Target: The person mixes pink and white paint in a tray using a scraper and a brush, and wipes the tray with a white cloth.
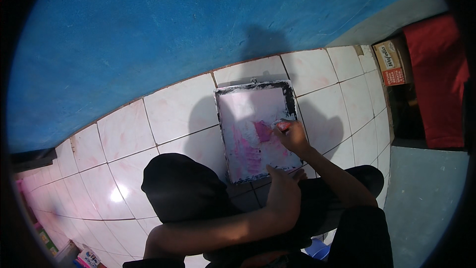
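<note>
A rectangular framed board point(250, 97) lies on the floor in front of my crossed legs. Its black border is smeared with white, and streaks of white and pink paint cover its pale face. My right hand point(292, 136) is closed around a small tool with a red handle point(283, 126), over the right half of the board. The tool's working end is hard to make out beside a bright pink patch point(263, 131). My left hand point(284, 183) is at the board's near edge, its thumb and fingers apart, with nothing visible in it. Whether it touches the edge is unclear.
White tiles point(124, 141) with pinkish marks surround the board, and a blue wall point(148, 34) rises just beyond it. At right, a cardboard box point(391, 62) and red cloth point(439, 79) sit above a grey surface point(426, 183). A blue container point(317, 249) shows behind my legs.
</note>
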Tool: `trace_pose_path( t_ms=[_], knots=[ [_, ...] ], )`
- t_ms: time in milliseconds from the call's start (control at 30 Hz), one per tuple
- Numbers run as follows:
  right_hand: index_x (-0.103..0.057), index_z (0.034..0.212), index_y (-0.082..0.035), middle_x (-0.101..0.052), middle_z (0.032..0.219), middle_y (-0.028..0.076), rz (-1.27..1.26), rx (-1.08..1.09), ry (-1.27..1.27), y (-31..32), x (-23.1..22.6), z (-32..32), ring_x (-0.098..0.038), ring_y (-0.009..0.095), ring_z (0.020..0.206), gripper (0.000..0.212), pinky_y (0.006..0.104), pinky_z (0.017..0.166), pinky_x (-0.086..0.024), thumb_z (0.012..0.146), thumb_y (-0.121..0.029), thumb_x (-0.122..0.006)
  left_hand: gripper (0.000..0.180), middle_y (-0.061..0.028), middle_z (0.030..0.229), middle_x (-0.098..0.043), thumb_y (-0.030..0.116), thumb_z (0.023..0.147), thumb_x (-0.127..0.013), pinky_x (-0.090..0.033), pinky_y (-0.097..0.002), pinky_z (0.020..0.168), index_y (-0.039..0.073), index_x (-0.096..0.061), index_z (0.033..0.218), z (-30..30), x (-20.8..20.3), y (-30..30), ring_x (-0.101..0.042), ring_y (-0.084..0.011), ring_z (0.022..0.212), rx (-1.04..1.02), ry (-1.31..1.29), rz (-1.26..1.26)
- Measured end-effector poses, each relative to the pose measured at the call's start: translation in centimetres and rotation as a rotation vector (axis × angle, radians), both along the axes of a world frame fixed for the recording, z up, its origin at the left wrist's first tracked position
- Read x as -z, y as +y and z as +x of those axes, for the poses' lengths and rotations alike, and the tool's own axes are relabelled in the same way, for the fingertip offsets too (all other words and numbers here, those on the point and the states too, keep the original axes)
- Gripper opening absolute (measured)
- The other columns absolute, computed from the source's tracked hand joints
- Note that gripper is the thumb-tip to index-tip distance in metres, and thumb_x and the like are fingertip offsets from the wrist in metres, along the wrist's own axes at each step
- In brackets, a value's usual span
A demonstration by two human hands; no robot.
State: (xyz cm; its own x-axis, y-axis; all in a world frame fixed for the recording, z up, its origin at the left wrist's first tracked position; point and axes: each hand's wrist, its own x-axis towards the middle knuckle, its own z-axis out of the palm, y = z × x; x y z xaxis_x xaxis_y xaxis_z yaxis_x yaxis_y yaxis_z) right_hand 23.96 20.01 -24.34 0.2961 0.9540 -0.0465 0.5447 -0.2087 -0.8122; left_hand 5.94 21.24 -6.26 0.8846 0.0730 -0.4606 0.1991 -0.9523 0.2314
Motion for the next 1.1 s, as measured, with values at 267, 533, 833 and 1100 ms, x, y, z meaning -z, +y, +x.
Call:
trace_pose_path(
  t_ms=[267, 533, 833, 1100],
  knots=[
    [-0.063, 0.077, -0.001, -0.056, 0.060, 0.017, -0.059, -0.017, -0.148, 3.2, -5.0, 2.3, -0.058, 0.032, 0.054, 0.017, 0.0365, 0.053, -0.043, 0.082, -0.016, -0.062, 0.073, -0.0243, 0.123, -0.058, 0.031, 0.090, -0.049, -0.032, -0.0592, 0.102, 0.008, -0.018, 0.151, 1.5, -0.4, 0.7, -0.054, -0.0406, 0.113, 0.043, 0.171, -0.174],
    [-0.064, 0.087, -0.002, -0.063, 0.075, 0.019, 0.017, -0.157, -0.422, 5.6, -9.3, 5.1, -0.061, 0.038, 0.072, 0.017, 0.0425, 0.063, -0.047, 0.083, -0.019, -0.060, 0.077, -0.0247, 0.125, -0.056, 0.033, 0.089, -0.051, -0.034, -0.0576, 0.101, 0.010, -0.013, 0.153, 1.5, -0.1, 0.6, -0.054, -0.0413, 0.114, 0.101, 0.207, -0.126],
    [-0.066, 0.095, -0.001, -0.065, 0.089, 0.015, -0.071, -0.442, -0.437, 5.3, -4.4, 3.9, -0.062, 0.035, 0.085, 0.019, 0.0413, 0.076, -0.048, 0.084, -0.016, -0.063, 0.071, -0.0166, 0.088, -0.063, 0.016, 0.094, -0.047, -0.044, -0.0539, 0.087, 0.024, -0.010, 0.154, 1.0, 2.1, -1.0, -0.062, -0.0296, 0.080, 0.064, -0.075, 0.013],
    [-0.064, 0.093, -0.001, -0.063, 0.089, 0.015, -0.034, -0.543, -0.383, 7.4, -6.3, 2.5, -0.061, 0.035, 0.085, 0.017, 0.0423, 0.076, -0.048, 0.085, -0.015, -0.060, 0.069, -0.0246, 0.123, -0.057, 0.027, 0.093, -0.046, -0.034, -0.0577, 0.101, 0.007, -0.017, 0.152, 1.7, 0.5, -0.2, -0.053, -0.0410, 0.115, 0.101, 0.151, -0.116]
  ],
)
